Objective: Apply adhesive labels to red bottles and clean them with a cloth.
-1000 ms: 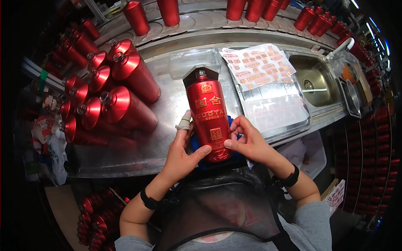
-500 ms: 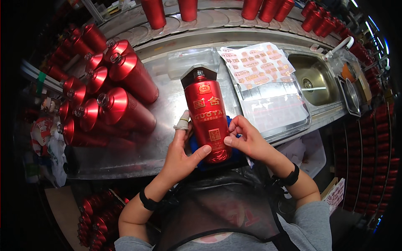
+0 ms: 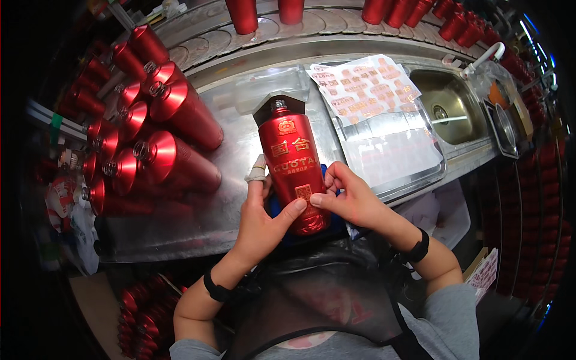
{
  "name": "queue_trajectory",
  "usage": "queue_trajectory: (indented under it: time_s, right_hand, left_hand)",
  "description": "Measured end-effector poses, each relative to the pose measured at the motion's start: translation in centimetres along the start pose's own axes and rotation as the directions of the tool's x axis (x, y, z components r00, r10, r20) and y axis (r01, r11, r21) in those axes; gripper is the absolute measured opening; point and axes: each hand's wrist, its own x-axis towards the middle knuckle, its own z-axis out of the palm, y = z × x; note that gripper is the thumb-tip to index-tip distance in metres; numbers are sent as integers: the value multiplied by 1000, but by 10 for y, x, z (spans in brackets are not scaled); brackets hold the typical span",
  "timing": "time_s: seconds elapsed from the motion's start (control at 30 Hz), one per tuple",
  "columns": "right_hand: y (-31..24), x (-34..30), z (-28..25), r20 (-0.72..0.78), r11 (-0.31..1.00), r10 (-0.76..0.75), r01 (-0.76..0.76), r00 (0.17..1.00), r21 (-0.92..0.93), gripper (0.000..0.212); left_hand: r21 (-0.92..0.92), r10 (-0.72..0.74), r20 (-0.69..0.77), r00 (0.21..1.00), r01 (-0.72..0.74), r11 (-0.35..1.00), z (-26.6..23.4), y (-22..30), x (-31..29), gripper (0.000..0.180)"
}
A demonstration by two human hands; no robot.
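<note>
A red bottle [image 3: 292, 165] with gold lettering and a square gold mark leans back in front of me, its neck resting at a dark angular holder [image 3: 302, 103]. Blue material [image 3: 324, 174] shows beside its lower part. My left hand [image 3: 262, 213] grips the bottle's lower left side, thumb on its front; a whitish wrap [image 3: 257, 172] covers one finger. With my right hand [image 3: 348, 195] I press a thumb on the front beside the square mark, fingers curled at the right side. Whether those fingers also hold something small is hidden.
Several red bottles [image 3: 180, 159] stand at left on the metal table [image 3: 174, 237]. Gold-printed sheets [image 3: 366, 87] lie on a tray [image 3: 443, 174] at right, beside a sink [image 3: 447, 111]. Behind runs a conveyor [image 3: 312, 27] carrying more bottles.
My right thumb has slid left and slightly down across the bottle's front, nearer the left thumb. The left hand keeps its grip. The whole view has shifted a little.
</note>
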Motion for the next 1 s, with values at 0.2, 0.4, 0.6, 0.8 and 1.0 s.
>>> queue_trajectory:
  time_s: [0.2,0.4,0.6,0.8,1.0]
  right_hand:
    - [-10,2,-13,-72,930,237,-205,969,304,16]
    - [-7,-17,-21,-176,789,192,-45,966,613,29]
    - [-46,-18,15,-84,828,-488,431,869,-359,24]
    - [-56,-3,-1,-115,783,-519,417,847,-461,25]
    - [-54,6,-5,54,509,-738,607,673,-610,28]
  left_hand:
    - [-52,-21,27,999,23,998,-6,-4,-6,94]
    - [-28,2,85,996,1,1000,-7,-6,-7,99]
    - [-88,-28,78,997,35,996,-9,-3,-9,99]
    - [-68,17,81,997,-11,998,-10,-14,-11,99]
    - [-43,35,119,992,-30,999,-14,-17,-8,97]
